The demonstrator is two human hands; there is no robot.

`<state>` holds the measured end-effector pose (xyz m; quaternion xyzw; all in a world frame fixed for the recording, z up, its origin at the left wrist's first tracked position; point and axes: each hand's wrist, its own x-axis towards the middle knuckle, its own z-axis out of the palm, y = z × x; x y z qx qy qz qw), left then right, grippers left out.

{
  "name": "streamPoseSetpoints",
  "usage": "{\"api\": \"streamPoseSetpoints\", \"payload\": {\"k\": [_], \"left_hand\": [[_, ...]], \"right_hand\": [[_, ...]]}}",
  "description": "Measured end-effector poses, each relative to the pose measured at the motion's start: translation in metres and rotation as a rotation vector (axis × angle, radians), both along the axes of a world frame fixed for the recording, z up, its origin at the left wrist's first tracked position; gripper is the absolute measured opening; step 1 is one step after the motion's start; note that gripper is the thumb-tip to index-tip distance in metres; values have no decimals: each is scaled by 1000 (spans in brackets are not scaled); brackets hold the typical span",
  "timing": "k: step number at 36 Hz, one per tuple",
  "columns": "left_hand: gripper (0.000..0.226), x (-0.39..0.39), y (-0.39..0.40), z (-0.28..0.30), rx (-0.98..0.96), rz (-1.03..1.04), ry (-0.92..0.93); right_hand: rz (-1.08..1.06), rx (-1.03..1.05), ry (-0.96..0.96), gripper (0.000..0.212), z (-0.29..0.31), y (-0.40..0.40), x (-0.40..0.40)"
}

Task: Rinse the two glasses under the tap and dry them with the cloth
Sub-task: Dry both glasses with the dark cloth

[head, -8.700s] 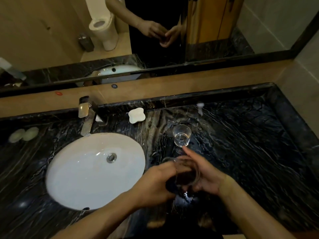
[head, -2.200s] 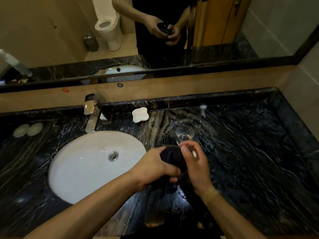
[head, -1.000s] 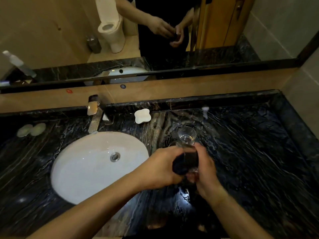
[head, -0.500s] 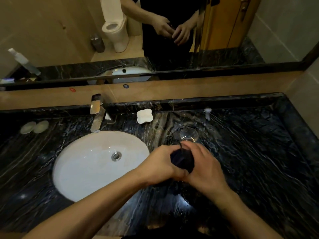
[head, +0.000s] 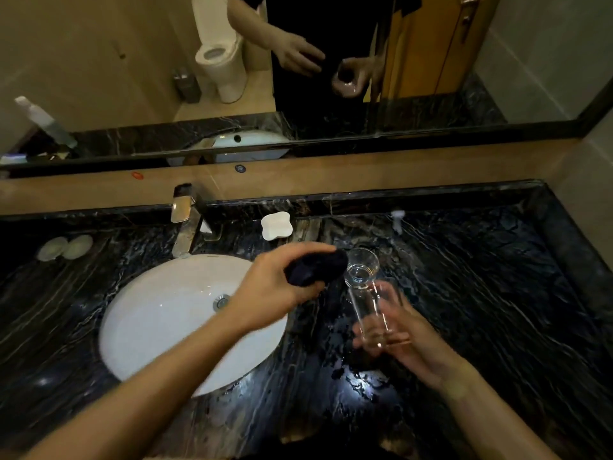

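The left hand (head: 268, 287) clutched the balled cloth (head: 315, 267) above the sink (head: 159, 327) edge. Just right, 1 glass (head: 362, 267) stood on the counter (head: 497, 310); the right hand (head: 403, 330) grasped the tilted 2nd glass (head: 370, 315).

Dark veined marble countertop (head: 481, 293) with a white basin (head: 159, 313)

A glass (head: 362, 267) stands upright; white soap dish (head: 276, 225) near the back edge; two pale discs (head: 65, 248) far left; tap (head: 184, 220) behind the basin.

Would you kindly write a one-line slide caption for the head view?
Left hand grips dark cloth, right hand holds a glass, second glass on the counter.
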<state>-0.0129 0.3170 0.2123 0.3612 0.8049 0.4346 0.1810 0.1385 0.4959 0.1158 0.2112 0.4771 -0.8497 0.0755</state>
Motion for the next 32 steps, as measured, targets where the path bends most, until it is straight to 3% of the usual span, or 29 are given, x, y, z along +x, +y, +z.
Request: {"api": "streamPoseSetpoints", "payload": {"k": [4, 7, 9, 13, 16, 20, 24, 25, 29, 32], "left_hand": [[53, 46, 19, -45, 198, 179, 216], [64, 79, 31, -59, 172, 119, 228], [74, 92, 34, -70, 121, 67, 268], [56, 106, 31, -85, 122, 71, 393], [47, 106, 32, -82, 171, 172, 270], [41, 94, 42, -64, 282, 342, 61], [31, 61, 49, -57, 389, 513, -287], [32, 60, 49, -55, 393, 512, -295], [32, 83, 46, -53, 389, 443, 24], [32, 99, 41, -66, 432, 282, 214]], "right_hand": [[-255, -51, 46, 85, 3, -24, -13], [-449, -181, -44, 89, 3, -38, -28], [-524, -130, -72, 93, 8, -43, -32], [-592, -59, -38, 64, 15, -47, -34], [-623, 146, 5, 87, 14, -52, -34], [-602, 336, 62, 71, 14, -56, -29], [-477, 173, 60, 78, 21, -56, -23], [-449, 86, 66, 78, 27, -55, -22], [-479, -221, 8, 64, 41, -44, -26], [-523, -314, 11, 70, 41, -36, -27]]}}
